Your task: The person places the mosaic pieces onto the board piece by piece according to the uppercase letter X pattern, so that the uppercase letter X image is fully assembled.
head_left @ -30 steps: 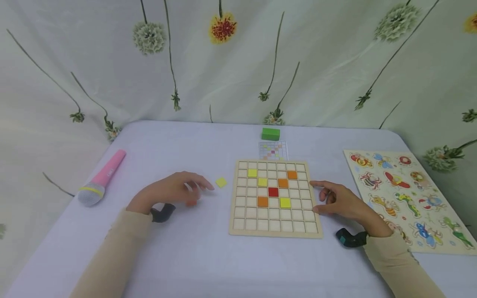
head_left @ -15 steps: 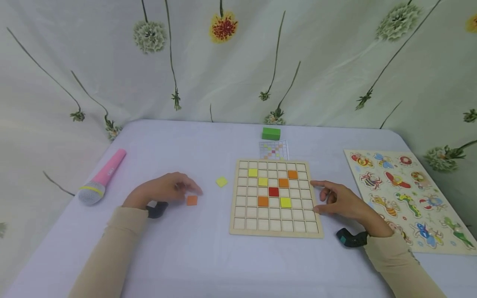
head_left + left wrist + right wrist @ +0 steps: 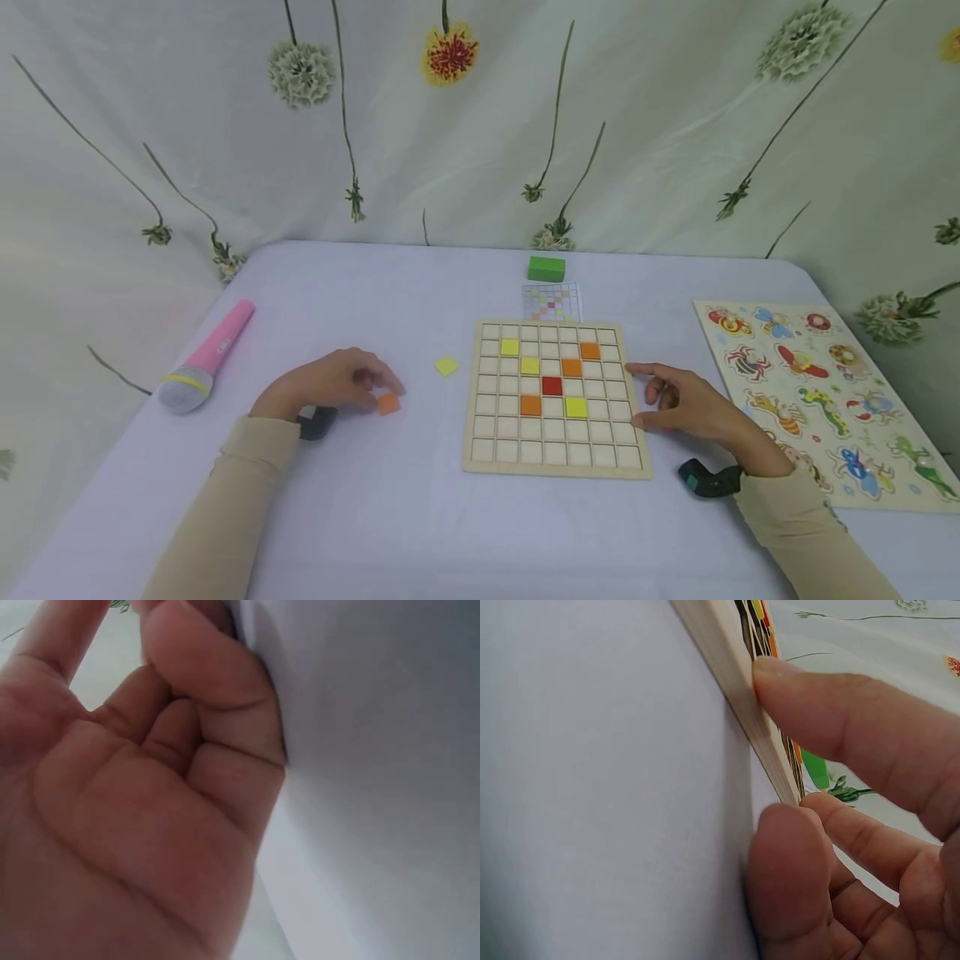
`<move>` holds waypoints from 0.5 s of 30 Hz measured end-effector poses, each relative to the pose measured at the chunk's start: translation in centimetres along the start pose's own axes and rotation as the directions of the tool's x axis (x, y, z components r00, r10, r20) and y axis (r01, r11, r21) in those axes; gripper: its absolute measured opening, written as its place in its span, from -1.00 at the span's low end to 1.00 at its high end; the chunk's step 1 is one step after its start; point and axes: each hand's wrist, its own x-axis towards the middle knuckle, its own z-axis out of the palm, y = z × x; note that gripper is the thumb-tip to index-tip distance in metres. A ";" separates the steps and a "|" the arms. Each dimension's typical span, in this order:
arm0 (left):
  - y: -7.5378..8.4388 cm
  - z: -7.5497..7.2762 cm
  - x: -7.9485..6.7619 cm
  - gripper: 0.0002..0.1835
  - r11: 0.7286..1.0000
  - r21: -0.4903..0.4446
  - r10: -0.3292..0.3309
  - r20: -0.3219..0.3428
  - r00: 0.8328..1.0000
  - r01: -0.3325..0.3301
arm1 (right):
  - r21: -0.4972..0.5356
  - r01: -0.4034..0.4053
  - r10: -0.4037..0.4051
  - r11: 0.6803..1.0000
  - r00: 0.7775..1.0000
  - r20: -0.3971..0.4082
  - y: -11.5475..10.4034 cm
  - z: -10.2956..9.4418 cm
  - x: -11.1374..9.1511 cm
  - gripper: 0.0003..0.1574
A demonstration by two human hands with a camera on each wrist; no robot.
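Note:
In the head view my left hand [image 3: 333,383] is low over the table, thumb and index finger pinching a small orange square tile [image 3: 387,405] at its edges. The left wrist view shows curled fingers [image 3: 225,682] against the white cloth; the tile is hidden there. A yellow tile [image 3: 446,366] lies between that hand and the wooden grid board [image 3: 555,469]. Yellow, orange and red tiles sit in several of the board's cells. At the board's right edge my right hand [image 3: 690,404] rests its thumb and index fingertips, spread apart. The right wrist view shows the thumb [image 3: 832,712] against the board's rim.
A printed pattern card [image 3: 551,302] lies behind the board, with a green block [image 3: 547,268] beyond it. On the left is a pink toy microphone [image 3: 217,342]. An insect picture board [image 3: 825,400] lies at the right, partly under the right forearm.
My left hand has drawn back left from near the yellow tile to the orange tile, which has turned slightly between its fingers. My right hand stays at the board's edge.

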 end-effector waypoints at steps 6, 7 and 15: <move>-0.1 0.0 0.2 -0.71 0.999 -0.013 -0.051 -0.014 0.999 0.051 | -0.013 -0.001 0.001 1.000 1.000 0.000 0.2 0.0 0.0 -0.03; -0.1 0.0 0.2 -0.72 0.998 -0.015 -0.053 -0.018 0.998 0.053 | -0.013 0.001 -0.001 1.000 1.000 0.001 0.2 -0.1 0.0 -0.03; -0.6 0.3 0.4 -0.75 0.999 0.003 -0.051 -0.082 0.995 0.051 | -0.021 0.006 -0.006 1.000 1.000 0.004 0.3 -0.1 0.0 -0.02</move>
